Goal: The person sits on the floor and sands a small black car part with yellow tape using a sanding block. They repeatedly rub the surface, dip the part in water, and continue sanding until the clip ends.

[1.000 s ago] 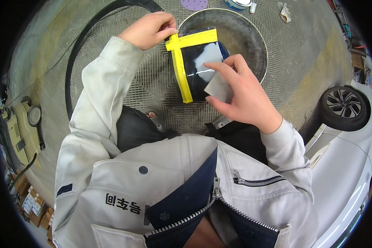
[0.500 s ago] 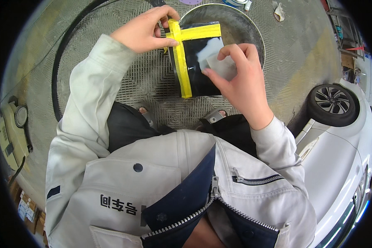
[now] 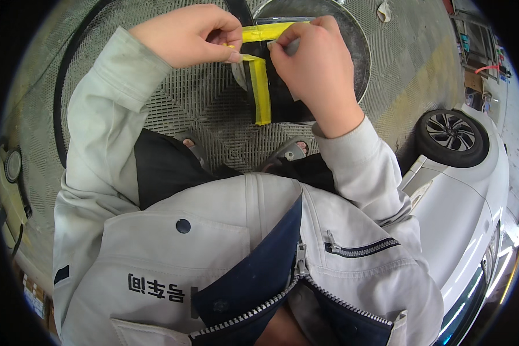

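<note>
Pinching with the left hand the upper end of a narrow bright-yellow tape strip.
Gripping with the right hand a mostly hidden flat grey sheet. Could tear the strip by tugging sharply; runs lengthwise near-vertically, lower end toward frame bottom, on a glossy black panel, upper centre, before a round grey basin.

Black panel partly behind right fingers, basin partly offscreen

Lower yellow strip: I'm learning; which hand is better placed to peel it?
Left hand, probably: it pinches the lower yellow strip by its upper end; right hand is over the black panel.
</note>
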The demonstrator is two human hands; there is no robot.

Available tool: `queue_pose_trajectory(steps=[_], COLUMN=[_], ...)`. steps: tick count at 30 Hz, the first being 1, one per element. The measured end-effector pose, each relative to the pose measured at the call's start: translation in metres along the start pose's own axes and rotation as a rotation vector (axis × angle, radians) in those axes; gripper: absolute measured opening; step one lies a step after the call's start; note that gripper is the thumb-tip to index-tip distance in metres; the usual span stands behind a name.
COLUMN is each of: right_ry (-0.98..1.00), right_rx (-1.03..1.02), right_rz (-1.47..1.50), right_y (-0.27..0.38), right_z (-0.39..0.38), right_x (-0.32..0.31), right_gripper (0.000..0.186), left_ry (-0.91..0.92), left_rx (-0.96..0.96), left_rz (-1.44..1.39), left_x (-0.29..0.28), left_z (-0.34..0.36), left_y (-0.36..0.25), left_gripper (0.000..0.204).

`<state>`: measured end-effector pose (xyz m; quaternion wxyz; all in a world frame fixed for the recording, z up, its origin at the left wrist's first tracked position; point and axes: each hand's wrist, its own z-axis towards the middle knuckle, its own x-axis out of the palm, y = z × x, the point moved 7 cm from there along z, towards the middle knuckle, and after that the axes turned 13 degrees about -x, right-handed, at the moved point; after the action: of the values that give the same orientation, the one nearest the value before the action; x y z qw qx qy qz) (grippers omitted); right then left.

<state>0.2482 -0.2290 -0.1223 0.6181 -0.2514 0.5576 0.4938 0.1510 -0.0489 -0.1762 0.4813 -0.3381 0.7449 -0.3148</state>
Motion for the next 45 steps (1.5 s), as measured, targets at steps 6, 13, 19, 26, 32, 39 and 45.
queue_pose_trajectory(steps=[6,13,19,26,32,39,45], right_ry=[0.090,0.194,0.200,0.127,0.194,0.080,-0.129], right_rx=[-0.009,0.061,0.099,0.128,0.137,0.213,0.115], right_rz=[-0.053,-0.102,-0.085,-0.091,-0.074,-0.055,-0.051], right_y=[-0.003,-0.001,0.007,0.026,0.024,0.039,0.048], right_z=[0.014,0.017,0.014,0.030,0.019,-0.059,-0.101], right_x=[0.009,0.015,0.011,-0.001,-0.001,-0.002,-0.001], right_gripper=[0.020,0.024,0.025,0.022,0.024,0.017,0.015], left_ry=[-0.232,-0.924,-0.899,-0.939,-0.922,-0.907,-0.909], left_rx=[-0.244,0.047,0.133,-0.005,-0.067,-0.129,-0.084], left_rz=[-0.179,0.127,0.138,0.240,0.315,0.293,0.263], left_x=[-0.016,-0.009,0.012,0.022,0.021,0.025,0.026], left_z=[0.012,0.024,0.042,0.045,0.044,0.037,0.042], left_y=[0.018,0.001,0.003,0.010,0.008,0.004,0.013], left_gripper=[0.023,0.026,0.042,0.051,0.049,0.049,0.053])
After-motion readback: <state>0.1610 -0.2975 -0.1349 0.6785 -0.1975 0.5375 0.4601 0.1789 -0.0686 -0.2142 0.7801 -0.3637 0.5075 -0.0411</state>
